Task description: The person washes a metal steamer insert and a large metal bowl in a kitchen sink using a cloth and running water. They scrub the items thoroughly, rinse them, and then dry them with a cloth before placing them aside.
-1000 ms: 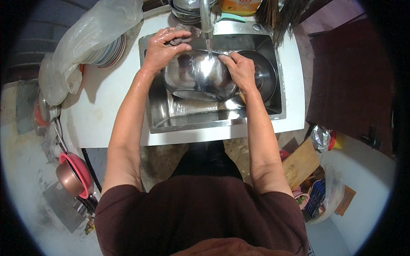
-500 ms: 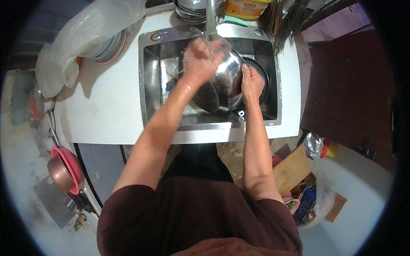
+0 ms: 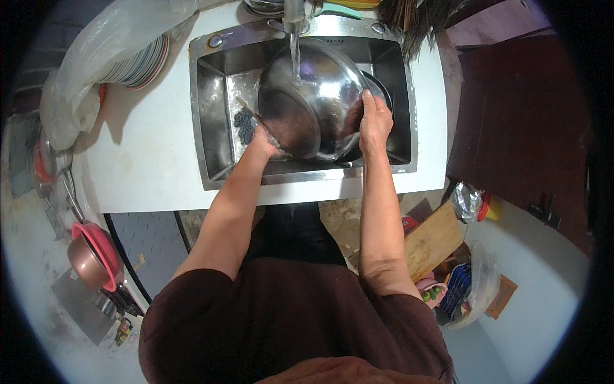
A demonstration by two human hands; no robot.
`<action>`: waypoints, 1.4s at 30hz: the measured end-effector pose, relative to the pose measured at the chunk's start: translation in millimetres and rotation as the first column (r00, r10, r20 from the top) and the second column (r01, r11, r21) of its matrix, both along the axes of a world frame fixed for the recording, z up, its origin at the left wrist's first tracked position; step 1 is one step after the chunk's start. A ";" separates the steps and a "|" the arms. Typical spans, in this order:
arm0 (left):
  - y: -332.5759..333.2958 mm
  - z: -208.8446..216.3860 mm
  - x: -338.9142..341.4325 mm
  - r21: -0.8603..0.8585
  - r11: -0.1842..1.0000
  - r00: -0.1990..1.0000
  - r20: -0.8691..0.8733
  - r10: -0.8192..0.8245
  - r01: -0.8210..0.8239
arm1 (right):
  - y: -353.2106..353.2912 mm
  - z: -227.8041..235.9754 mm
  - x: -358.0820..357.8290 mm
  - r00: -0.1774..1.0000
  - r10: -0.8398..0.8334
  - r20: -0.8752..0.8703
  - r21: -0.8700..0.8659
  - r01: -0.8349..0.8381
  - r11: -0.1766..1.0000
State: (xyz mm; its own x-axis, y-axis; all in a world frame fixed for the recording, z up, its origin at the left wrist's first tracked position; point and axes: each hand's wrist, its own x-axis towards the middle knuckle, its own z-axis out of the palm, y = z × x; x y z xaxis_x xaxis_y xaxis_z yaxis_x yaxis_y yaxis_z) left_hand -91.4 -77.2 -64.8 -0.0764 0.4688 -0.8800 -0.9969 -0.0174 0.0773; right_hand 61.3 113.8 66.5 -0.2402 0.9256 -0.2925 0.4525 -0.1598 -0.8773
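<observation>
A shiny metal basin (image 3: 336, 89) is tilted in the sink (image 3: 211, 137), its flat base turned up and toward the left. Water from the faucet (image 3: 295, 16) runs onto its outer side. My right hand (image 3: 376, 120) grips the basin's right edge, thumb on the outside. Low on the left, my left hand (image 3: 263, 141) is closed at the basin's edge, with its fingers partly hidden behind the metal. Beside that hand lies a dark scouring pad (image 3: 244, 127) in the sink. A black-rimmed pan (image 3: 382, 89) shows partly from under the basin.
Left of the sink, a stack of plates (image 3: 144, 67) stands by a large plastic bag (image 3: 89, 70) on the white counter (image 3: 141, 169). A straw broom (image 3: 416, 22) hangs over the sink's far right corner. A wooden board (image 3: 432, 237) leans below at the right.
My left hand has moved from the basin's top under the water down to its lower left edge. The basin now shows more fully, and the view has shifted slightly.
</observation>
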 end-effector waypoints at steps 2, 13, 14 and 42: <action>20.4 80.9 10.5 -0.134 0.988 0.997 0.000 -0.080 0.079 | -4.3 6.6 -0.6 1.000 -0.010 -0.017 0.018 0.010 1.000; -2.6 91.4 36.7 -0.059 0.995 0.966 0.240 0.092 -0.080 | -40.1 46.6 5.4 0.990 0.137 0.015 0.174 -0.138 0.975; -12.5 83.3 26.7 -0.048 0.998 0.983 0.175 0.053 -0.045 | -45.8 52.5 4.7 0.988 0.153 0.001 0.090 -0.153 0.984; -51.1 124.1 -57.4 -0.133 0.952 0.666 -0.740 0.089 -0.275 | -128.7 45.9 -14.1 0.773 0.595 0.222 0.773 -0.511 0.375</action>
State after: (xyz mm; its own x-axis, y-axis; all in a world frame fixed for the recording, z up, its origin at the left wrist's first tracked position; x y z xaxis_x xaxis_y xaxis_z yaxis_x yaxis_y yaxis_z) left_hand -148.8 -128.4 59.3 -0.7898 0.1826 -0.5855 -0.6058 -0.0827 0.7913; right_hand 47.1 -14.9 112.4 -0.7689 0.4120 0.4890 0.1008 0.8332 -0.5437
